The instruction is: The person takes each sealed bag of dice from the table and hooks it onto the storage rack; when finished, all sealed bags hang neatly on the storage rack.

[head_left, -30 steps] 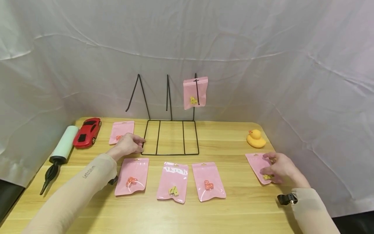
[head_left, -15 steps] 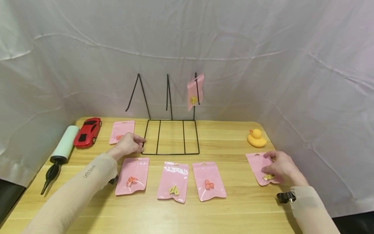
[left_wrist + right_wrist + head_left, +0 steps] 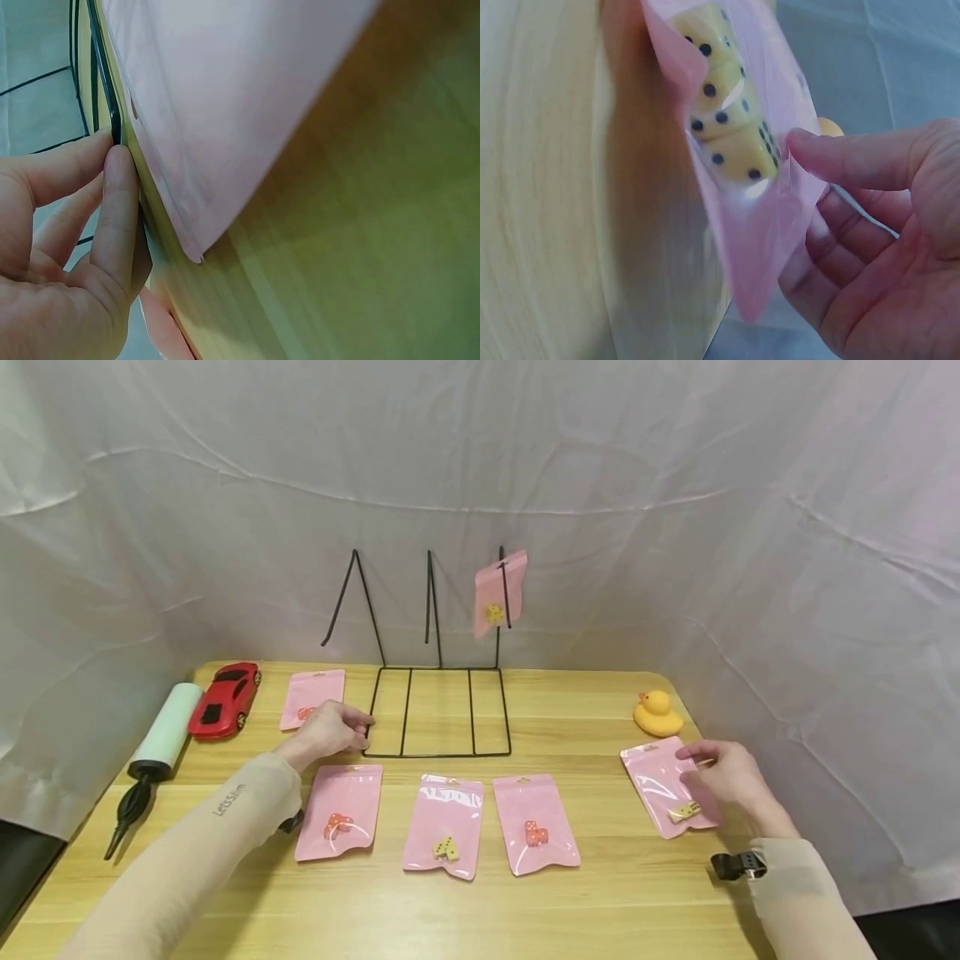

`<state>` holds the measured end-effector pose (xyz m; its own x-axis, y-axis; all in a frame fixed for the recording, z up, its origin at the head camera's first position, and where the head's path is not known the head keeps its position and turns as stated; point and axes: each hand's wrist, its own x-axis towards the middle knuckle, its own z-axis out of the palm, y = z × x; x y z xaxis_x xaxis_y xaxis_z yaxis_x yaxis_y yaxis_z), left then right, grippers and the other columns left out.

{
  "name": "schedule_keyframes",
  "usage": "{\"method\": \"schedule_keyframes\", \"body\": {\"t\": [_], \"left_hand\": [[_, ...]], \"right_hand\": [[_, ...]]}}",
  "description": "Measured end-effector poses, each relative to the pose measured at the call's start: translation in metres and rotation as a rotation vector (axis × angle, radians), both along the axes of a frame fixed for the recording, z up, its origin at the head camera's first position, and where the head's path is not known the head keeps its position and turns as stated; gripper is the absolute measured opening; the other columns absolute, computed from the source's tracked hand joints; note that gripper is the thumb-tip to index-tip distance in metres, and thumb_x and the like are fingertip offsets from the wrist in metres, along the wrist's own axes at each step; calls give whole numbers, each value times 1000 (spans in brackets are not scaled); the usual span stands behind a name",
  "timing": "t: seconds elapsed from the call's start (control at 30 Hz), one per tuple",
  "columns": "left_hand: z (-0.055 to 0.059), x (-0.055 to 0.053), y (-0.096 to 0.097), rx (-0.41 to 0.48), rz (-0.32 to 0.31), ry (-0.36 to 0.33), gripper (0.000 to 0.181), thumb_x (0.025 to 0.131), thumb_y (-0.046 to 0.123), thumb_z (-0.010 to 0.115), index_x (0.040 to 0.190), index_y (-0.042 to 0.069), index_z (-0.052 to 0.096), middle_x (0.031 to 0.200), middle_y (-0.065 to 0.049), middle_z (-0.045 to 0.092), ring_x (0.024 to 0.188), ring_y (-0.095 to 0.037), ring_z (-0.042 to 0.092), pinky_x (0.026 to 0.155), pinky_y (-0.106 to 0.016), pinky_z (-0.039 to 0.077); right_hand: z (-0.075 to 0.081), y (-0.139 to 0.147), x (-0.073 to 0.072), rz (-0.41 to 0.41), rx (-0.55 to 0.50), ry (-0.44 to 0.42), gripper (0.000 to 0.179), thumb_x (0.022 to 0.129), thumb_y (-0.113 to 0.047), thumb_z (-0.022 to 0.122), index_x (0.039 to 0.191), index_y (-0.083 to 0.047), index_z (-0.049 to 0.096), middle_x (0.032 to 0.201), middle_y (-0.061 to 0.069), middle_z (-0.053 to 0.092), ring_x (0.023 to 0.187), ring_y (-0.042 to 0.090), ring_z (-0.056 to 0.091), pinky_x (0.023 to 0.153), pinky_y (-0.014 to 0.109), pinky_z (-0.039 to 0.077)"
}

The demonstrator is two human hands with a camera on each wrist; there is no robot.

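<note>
In the head view my left hand (image 3: 327, 732) pinches the left base wire of a black wire display rack (image 3: 437, 756). The left wrist view shows thumb and finger meeting on that wire (image 3: 114, 124). My right hand (image 3: 731, 774) holds the right edge of a pink zip bag (image 3: 656, 777) with yellow dice (image 3: 727, 105) inside; the thumb lies on its front and the fingers are partly hidden behind it. Another pink bag (image 3: 498, 581) with yellow dice hangs from the rack's right hook. The middle hook (image 3: 429, 597) and left hook (image 3: 341, 597) carry nothing.
Flat on the table lie pink bags with orange dice (image 3: 348, 797), yellow dice (image 3: 442, 814) and orange dice (image 3: 528, 802). One more bag (image 3: 318, 681) lies behind my left hand. A red toy car (image 3: 225, 702), a pump (image 3: 168, 727) and a rubber duck (image 3: 657, 714) stand near the sides.
The bag at my right hand has come up off the table and tilted, shifting slightly left. The bag on the hook has swung round. My left hand has stayed on the rack.
</note>
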<state>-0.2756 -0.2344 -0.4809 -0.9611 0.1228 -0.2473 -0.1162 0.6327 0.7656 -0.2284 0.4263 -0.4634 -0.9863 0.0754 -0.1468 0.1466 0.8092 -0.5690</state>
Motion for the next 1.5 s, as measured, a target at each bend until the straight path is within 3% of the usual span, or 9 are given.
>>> {"method": "schedule_keyframes", "body": {"t": [0.43,0.67,0.77,1.1,1.3,1.4,1.5], "left_hand": [[1,1,-2,37,11,-27,55,92,2,86,145,-4,72,98,-3,71,85,-14,59,69,-23,53],[1,2,-1,39,20,-28,55,92,2,86,145,-4,72,99,-4,72,86,-14,60,70,-22,53],[1,2,-1,31,18,-23,55,92,2,86,145,-3,72,100,-4,73,87,-13,59,71,-22,52],[2,3,0,44,12,-25,55,92,2,85,146,-4,71,98,-4,72,83,-12,59,70,-22,52],[5,8,-6,51,32,-31,55,93,1,85,146,-5,71,96,-5,70,80,-12,58,69,-23,52],[6,8,-6,25,32,-21,54,93,2,86,145,-3,72,103,-7,73,84,-13,59,72,-23,54],[6,5,-3,6,19,-13,54,93,6,87,145,0,73,111,-9,75,92,-15,61,77,-24,54]], "right_hand": [[13,-10,5,65,-68,119,35,92,3,79,127,6,79,113,25,80,78,9,62,59,27,53],[29,-27,9,122,-89,193,32,92,2,84,124,4,81,121,28,81,79,0,66,65,23,56],[38,-33,11,132,-102,219,29,92,4,82,122,5,81,117,29,81,79,-1,67,65,22,57],[62,-49,18,142,-104,278,25,93,6,80,118,4,82,99,20,84,75,-2,67,65,20,57],[70,-63,14,155,-135,300,24,95,3,82,119,4,82,99,19,85,76,-2,69,64,21,58],[75,-67,14,159,-146,328,23,96,0,84,119,3,83,100,16,86,78,-4,71,66,19,59],[79,-69,16,156,-154,383,22,96,-2,86,118,3,83,96,4,86,79,-7,72,66,17,59]]}}
